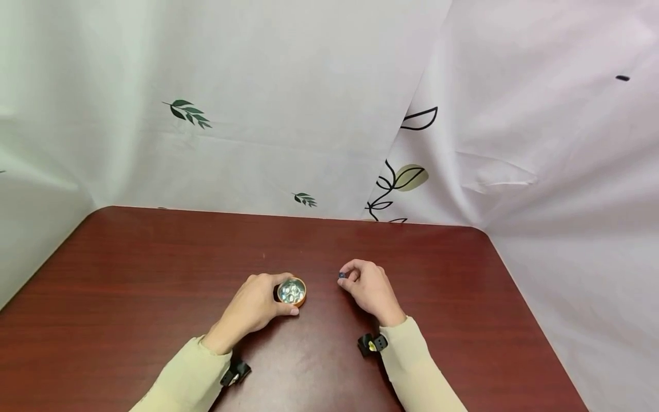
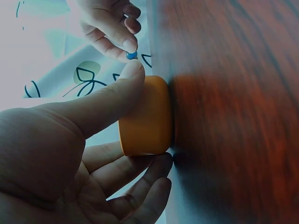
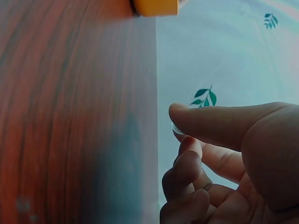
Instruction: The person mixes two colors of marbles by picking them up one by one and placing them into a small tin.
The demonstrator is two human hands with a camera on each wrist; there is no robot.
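My left hand (image 1: 256, 304) grips a small round orange cup (image 2: 147, 119) between thumb and fingers. The cup stands upright on the table, and several shiny, clear glass-like pieces (image 1: 292, 290) lie inside it. To the right of the cup, my right hand (image 1: 370, 289) pinches a small blue glass bead (image 1: 342, 275) between thumb and index finger, a little above the tabletop. The left wrist view shows the same bead (image 2: 132, 55) at the fingertips. In the right wrist view only its clear edge (image 3: 176, 129) shows; the thumb hides the rest.
A dark red-brown wooden table (image 1: 154, 269) carries everything. Behind it hangs a white cloth (image 1: 268, 103) with leaf prints, also closing off the left and right sides. Black wrist cameras (image 1: 235, 373) are strapped at both cuffs.
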